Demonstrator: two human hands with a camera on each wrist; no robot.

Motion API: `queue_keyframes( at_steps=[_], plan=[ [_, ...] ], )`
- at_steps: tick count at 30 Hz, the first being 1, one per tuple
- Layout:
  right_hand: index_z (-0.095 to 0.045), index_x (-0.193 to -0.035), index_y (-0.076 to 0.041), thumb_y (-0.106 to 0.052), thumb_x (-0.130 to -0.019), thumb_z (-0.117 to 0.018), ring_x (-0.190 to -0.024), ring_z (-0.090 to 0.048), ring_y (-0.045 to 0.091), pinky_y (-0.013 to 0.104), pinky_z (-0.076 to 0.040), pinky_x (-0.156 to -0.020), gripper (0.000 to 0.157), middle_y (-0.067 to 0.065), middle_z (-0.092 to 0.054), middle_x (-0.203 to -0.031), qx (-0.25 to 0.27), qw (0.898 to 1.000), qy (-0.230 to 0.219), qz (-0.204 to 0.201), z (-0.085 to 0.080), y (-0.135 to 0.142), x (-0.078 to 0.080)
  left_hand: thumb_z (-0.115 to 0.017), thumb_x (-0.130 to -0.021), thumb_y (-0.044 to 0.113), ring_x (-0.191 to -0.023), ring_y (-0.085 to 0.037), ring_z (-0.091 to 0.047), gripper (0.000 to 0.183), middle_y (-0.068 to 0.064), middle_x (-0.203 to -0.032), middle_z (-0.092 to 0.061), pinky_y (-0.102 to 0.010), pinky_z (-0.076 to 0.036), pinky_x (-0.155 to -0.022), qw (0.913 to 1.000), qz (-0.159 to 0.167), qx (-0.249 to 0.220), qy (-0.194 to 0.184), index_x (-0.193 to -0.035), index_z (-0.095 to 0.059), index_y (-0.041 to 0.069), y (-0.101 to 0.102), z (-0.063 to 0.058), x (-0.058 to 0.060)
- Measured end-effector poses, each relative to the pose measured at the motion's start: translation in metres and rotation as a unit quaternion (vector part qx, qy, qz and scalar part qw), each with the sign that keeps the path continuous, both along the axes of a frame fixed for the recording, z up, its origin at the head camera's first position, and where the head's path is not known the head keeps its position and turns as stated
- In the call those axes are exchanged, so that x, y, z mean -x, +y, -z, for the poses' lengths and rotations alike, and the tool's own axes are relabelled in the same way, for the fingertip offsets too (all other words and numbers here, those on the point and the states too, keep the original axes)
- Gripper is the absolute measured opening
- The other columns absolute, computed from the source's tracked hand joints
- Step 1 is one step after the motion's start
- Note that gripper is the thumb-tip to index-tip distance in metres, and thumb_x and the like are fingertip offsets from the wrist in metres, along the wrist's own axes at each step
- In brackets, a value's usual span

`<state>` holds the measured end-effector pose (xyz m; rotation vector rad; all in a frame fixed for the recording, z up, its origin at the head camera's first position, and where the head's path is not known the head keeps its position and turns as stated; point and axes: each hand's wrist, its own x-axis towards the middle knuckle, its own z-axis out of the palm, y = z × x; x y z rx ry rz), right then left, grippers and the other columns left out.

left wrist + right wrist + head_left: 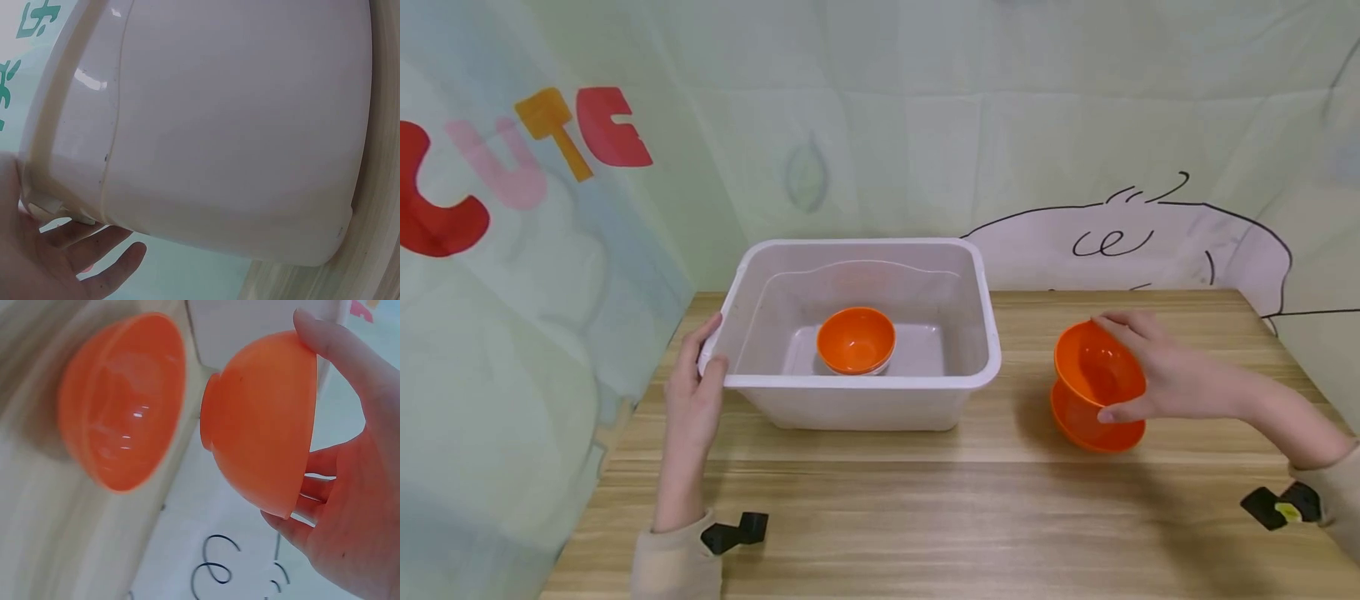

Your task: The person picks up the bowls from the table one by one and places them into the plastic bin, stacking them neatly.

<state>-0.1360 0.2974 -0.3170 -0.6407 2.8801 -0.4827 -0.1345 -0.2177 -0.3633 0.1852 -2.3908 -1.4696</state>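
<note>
My right hand [1172, 367] grips an orange bowl [269, 425] by its rim, thumb on one side and fingers on the other. Below it, another orange bowl [125, 406] rests on the table, mouth up, with a gap between the two in the right wrist view. My left hand [695, 392] holds the left rim of a whitish plastic tub [865, 404], its thumb over the front corner. Inside the tub sits an orange bowl [856, 340], with a pale rim showing just beneath it.
The wood-grain table [925, 517] carries the tub at left centre and the bowls at right. A printed cloth [880, 150] with letters and line drawings hangs behind and along the left side. Black straps [735, 533] show at both sleeves.
</note>
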Motion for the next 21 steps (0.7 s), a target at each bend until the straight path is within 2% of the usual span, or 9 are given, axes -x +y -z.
queue_keyframes(
  at_steps=[5, 11, 21],
  plan=[
    [-0.025, -0.152, -0.006, -0.060, -0.068, -0.077, -0.124, -0.040, 0.039, 0.059, -0.048, -0.088, 0.113, 0.019, -0.030, -0.146, -0.018, 1.000, 0.023, -0.002, -0.014, -0.004, 0.004, -0.040, -0.097, 0.017, -0.126, -0.019, -0.048, 0.048, 0.004, -0.147, -0.047, -0.021, -0.039, -0.090, 1.0000, -0.002, -0.001, 0.004, -0.142, -0.045, 0.033, 0.000, 0.000, 0.000],
    [-0.026, -0.151, -0.008, -0.059, -0.068, -0.078, -0.129, -0.033, 0.030, 0.056, -0.046, -0.092, 0.111, 0.012, -0.031, -0.147, -0.021, 0.998, 0.057, -0.011, -0.033, -0.013, 0.007, -0.040, -0.097, 0.018, -0.125, -0.019, -0.048, 0.048, 0.004, -0.146, -0.047, -0.022, -0.039, -0.090, 1.0000, -0.004, -0.002, 0.000, -0.142, -0.045, 0.034, 0.001, 0.001, 0.000],
    [-0.023, -0.152, -0.008, -0.056, -0.068, -0.080, -0.131, -0.032, 0.032, 0.056, -0.044, -0.095, 0.112, 0.014, -0.028, -0.148, -0.026, 0.996, 0.075, -0.038, -0.064, -0.032, 0.018, -0.041, -0.098, 0.018, -0.125, -0.018, -0.049, 0.048, 0.005, -0.146, -0.048, -0.019, -0.039, -0.089, 1.0000, -0.007, 0.001, 0.003, -0.142, -0.045, 0.035, 0.000, 0.002, 0.000]
  ],
)
